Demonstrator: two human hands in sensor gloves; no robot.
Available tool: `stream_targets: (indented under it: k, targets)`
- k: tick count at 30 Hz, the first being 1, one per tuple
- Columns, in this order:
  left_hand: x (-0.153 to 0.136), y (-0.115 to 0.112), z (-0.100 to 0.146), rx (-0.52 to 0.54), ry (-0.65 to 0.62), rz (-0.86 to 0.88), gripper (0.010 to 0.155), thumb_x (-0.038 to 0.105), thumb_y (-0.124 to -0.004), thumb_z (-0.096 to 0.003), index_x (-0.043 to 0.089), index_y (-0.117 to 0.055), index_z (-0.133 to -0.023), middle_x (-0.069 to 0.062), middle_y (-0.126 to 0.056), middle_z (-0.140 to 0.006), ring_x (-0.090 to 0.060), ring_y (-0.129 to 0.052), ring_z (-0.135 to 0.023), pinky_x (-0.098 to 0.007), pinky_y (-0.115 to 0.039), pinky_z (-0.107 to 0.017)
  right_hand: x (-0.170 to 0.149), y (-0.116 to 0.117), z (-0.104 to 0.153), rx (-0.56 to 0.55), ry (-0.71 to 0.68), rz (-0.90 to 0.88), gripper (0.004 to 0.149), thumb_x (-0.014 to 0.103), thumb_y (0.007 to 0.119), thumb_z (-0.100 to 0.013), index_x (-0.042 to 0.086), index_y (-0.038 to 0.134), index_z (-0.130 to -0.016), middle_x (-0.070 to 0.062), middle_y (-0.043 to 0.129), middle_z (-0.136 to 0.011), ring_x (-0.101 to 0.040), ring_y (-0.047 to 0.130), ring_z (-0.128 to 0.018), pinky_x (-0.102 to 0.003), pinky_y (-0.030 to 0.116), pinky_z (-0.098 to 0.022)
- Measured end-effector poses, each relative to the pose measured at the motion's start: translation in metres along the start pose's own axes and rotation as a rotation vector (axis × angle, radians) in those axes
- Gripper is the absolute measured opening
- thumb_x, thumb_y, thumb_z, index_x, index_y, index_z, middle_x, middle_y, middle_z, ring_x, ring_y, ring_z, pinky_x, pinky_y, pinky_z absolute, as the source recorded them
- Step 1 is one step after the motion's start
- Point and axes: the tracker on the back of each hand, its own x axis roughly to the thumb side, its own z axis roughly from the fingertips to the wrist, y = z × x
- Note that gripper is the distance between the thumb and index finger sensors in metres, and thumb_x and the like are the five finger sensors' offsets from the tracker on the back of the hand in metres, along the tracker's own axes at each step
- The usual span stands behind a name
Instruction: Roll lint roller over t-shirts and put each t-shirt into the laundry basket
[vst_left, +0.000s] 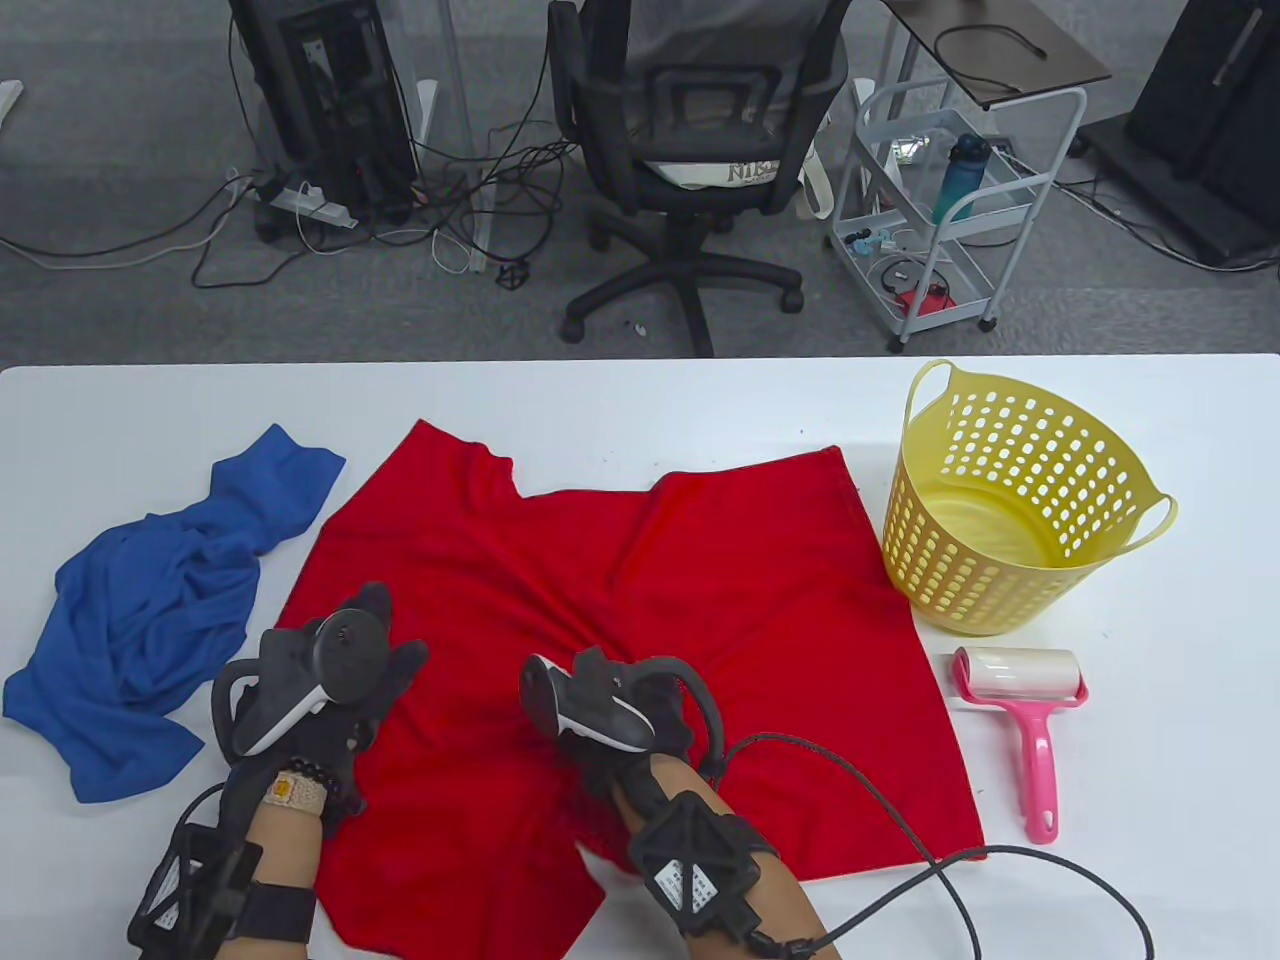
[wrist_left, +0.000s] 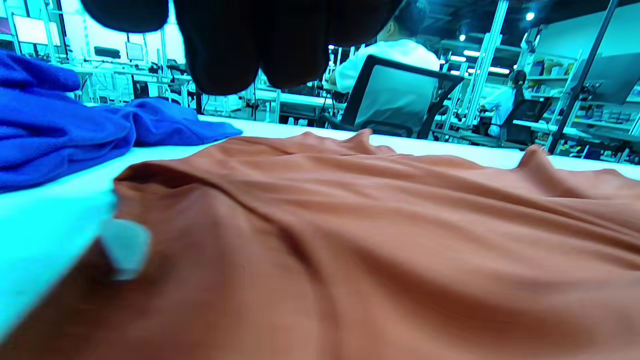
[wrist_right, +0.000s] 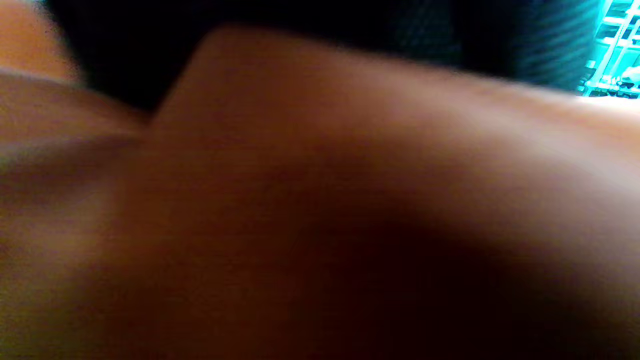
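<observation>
White table, four items on top

White table (vst_left: 640, 400) carries a red t-shirt (vst_left: 650, 600) spread flat mid-table. Crumpled blue t-shirt (vst_left: 150, 620) just left of the red one. Yellow laundry basket (vst_left: 1010, 500) at the red shirt's right edge; pink lint roller (vst_left: 1025, 715) near of the basket.

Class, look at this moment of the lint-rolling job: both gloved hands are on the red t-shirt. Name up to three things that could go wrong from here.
1. The red t-shirt lies wrinkled, with a raised fold by the right hand; rolling over creases may miss lint.
2. The cable from the right wrist crosses the shirt near the lint roller and might snag on a reach.
3. The shirt's near edge reaches the table edge by the left hand and might slide off.
</observation>
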Motion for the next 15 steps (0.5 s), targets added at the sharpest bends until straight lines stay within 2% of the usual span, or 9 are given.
stream_targets:
  k: [1, 3, 4, 7, 9, 10, 12, 13, 15]
  targets:
    - [-0.001, -0.002, -0.001, -0.010, 0.003, 0.001, 0.081, 0.063, -0.053, -0.0442, 0.016, -0.049, -0.110, -0.014, -0.074, -0.111, -0.044, -0.077, -0.099, -0.071, -0.057, -0.068, -0.002, -0.001, 0.001, 0.036, 0.005, 0.006, 0.044, 0.040, 0.083, -0.035, 0.017, 0.080, -0.072, -0.009, 0.087, -0.056, -0.029, 0.094, -0.044, -0.044, 0.089, -0.030]
    - [-0.005, -0.005, -0.003, -0.018, 0.024, -0.015, 0.080, 0.063, -0.053, -0.0440, 0.017, -0.050, -0.110, -0.013, -0.075, -0.110, -0.043, -0.078, -0.098, -0.071, -0.057, -0.068, -0.013, -0.010, 0.005, 0.177, -0.019, -0.027, 0.044, 0.040, 0.082, -0.037, 0.018, 0.080, -0.075, -0.007, 0.088, -0.058, -0.027, 0.097, -0.045, -0.042, 0.089, -0.031]
    - [-0.006, -0.006, -0.003, -0.019, 0.029, -0.022, 0.080, 0.063, -0.053, -0.0442, 0.017, -0.051, -0.110, -0.013, -0.076, -0.110, -0.043, -0.078, -0.098, -0.071, -0.057, -0.068, -0.018, -0.013, 0.007, 0.172, -0.024, -0.090, 0.044, 0.040, 0.081, -0.038, 0.018, 0.081, -0.077, -0.007, 0.091, -0.060, -0.027, 0.099, -0.046, -0.041, 0.090, -0.032]
    - [-0.010, -0.006, -0.005, -0.009, 0.045, -0.031, 0.080, 0.063, -0.053, -0.0442, 0.016, -0.051, -0.109, -0.013, -0.076, -0.110, -0.044, -0.079, -0.098, -0.071, -0.057, -0.068, -0.046, -0.037, 0.023, -0.066, 0.009, -0.492, 0.044, 0.038, 0.082, -0.037, 0.016, 0.084, -0.075, -0.008, 0.094, -0.058, -0.028, 0.102, -0.044, -0.042, 0.090, -0.030]
    - [-0.012, -0.007, -0.006, -0.010, 0.053, -0.024, 0.080, 0.063, -0.053, -0.0442, 0.016, -0.052, -0.109, -0.013, -0.076, -0.110, -0.043, -0.079, -0.098, -0.071, -0.057, -0.068, -0.066, -0.062, 0.035, -0.173, 0.005, -0.725, 0.044, 0.038, 0.082, -0.038, 0.015, 0.083, -0.076, -0.008, 0.093, -0.061, -0.029, 0.101, -0.047, -0.043, 0.090, -0.032]
    - [-0.013, -0.007, -0.007, -0.012, 0.057, -0.021, 0.080, 0.062, -0.053, -0.0443, 0.016, -0.052, -0.109, -0.013, -0.076, -0.110, -0.043, -0.079, -0.098, -0.071, -0.057, -0.068, -0.080, -0.078, 0.044, -0.264, 0.001, -0.878, 0.044, 0.038, 0.081, -0.039, 0.015, 0.082, -0.077, -0.008, 0.093, -0.061, -0.029, 0.101, -0.048, -0.043, 0.090, -0.033]
    - [-0.013, -0.008, -0.008, -0.015, 0.060, -0.024, 0.080, 0.062, -0.053, -0.0442, 0.016, -0.052, -0.109, -0.013, -0.077, -0.110, -0.043, -0.079, -0.098, -0.071, -0.057, -0.068, -0.104, -0.100, 0.063, -0.480, -0.030, -1.213, 0.045, 0.038, 0.081, -0.039, 0.014, 0.081, -0.078, -0.009, 0.092, -0.064, -0.030, 0.101, -0.050, -0.043, 0.090, -0.033]
    - [-0.013, -0.009, -0.009, -0.018, 0.062, -0.028, 0.080, 0.062, -0.053, -0.0442, 0.016, -0.052, -0.109, -0.013, -0.077, -0.110, -0.043, -0.079, -0.098, -0.071, -0.057, -0.068, -0.115, -0.113, 0.078, -0.655, -0.117, -1.414, 0.046, 0.036, 0.080, -0.041, 0.012, 0.079, -0.080, -0.011, 0.090, -0.066, -0.032, 0.099, -0.052, -0.043, 0.089, -0.035]
    - [-0.013, -0.009, -0.010, -0.020, 0.064, -0.034, 0.080, 0.062, -0.053, -0.0442, 0.016, -0.052, -0.109, -0.013, -0.077, -0.109, -0.043, -0.079, -0.098, -0.071, -0.057, -0.068, -0.133, -0.135, 0.101, -0.945, -0.160, -1.575, 0.046, 0.035, 0.081, -0.039, 0.011, 0.080, -0.079, -0.012, 0.090, -0.065, -0.033, 0.100, -0.051, -0.044, 0.090, -0.033]
